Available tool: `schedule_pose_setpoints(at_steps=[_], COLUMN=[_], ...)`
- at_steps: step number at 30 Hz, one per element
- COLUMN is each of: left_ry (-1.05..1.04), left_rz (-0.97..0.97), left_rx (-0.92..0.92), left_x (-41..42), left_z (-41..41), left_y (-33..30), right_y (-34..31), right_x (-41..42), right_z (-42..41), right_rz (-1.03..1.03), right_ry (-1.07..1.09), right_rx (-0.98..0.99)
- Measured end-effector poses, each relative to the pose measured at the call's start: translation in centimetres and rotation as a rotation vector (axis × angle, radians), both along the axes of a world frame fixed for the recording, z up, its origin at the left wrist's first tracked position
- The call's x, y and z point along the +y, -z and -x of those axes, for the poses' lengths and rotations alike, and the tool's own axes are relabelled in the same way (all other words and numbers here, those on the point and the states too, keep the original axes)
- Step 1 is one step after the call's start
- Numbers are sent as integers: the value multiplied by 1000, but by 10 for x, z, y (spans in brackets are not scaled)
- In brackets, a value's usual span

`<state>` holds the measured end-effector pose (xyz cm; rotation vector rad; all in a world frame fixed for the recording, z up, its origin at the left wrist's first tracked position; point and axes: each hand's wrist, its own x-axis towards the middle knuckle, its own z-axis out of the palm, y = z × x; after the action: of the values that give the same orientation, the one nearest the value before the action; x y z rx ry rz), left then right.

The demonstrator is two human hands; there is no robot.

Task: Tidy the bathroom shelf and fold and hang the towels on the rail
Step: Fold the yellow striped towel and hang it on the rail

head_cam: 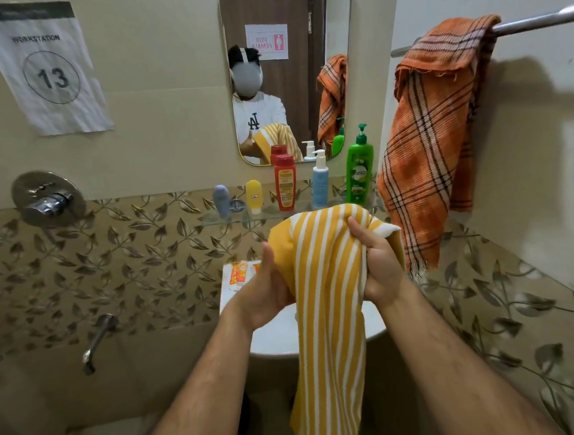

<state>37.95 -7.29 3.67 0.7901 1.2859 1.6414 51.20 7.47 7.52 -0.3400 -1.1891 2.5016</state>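
A yellow towel with white stripes (324,317) hangs down in front of me over the white sink (274,338). My left hand (267,291) grips its upper left edge and my right hand (378,261) grips its upper right part, both closed on the cloth. An orange checked towel (434,144) is draped unevenly over the metal rail (538,20) on the right wall. On the glass shelf (210,221) stand several bottles in a row: a grey-blue tube (221,200), a yellow tube (254,196), a red bottle (285,183), a white pump bottle (320,180) and a green pump bottle (360,167).
A mirror (283,11) hangs above the shelf and reflects a person with the towel. Small orange tubes (238,272) lie on the sink's left rim. A shower mixer (49,200) and spout (98,342) sit on the tiled wall at left, under a paper sign (43,68).
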Motion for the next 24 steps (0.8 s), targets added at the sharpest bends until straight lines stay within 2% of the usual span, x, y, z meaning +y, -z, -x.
schedule_pose_setpoints(at_steps=[10, 12, 18, 21, 24], left_ry=[-163, -223, -300, -367, -471], left_rz=[-77, -52, 21, 27, -1], left_rx=[-45, 16, 359, 419, 403], left_x=[-2, -5, -10, -11, -10], left_z=[2, 6, 7, 8, 9], left_y=[-8, -10, -30, -38, -44], right_y=[-3, -3, -9, -11, -8], right_x=[22, 26, 44, 56, 65], right_z=[-11, -14, -19, -23, -30], right_rz=[-46, -58, -127, -199, -250], right_ry=[128, 134, 129, 105, 95], right_rx=[-101, -123, -246, -350, -437])
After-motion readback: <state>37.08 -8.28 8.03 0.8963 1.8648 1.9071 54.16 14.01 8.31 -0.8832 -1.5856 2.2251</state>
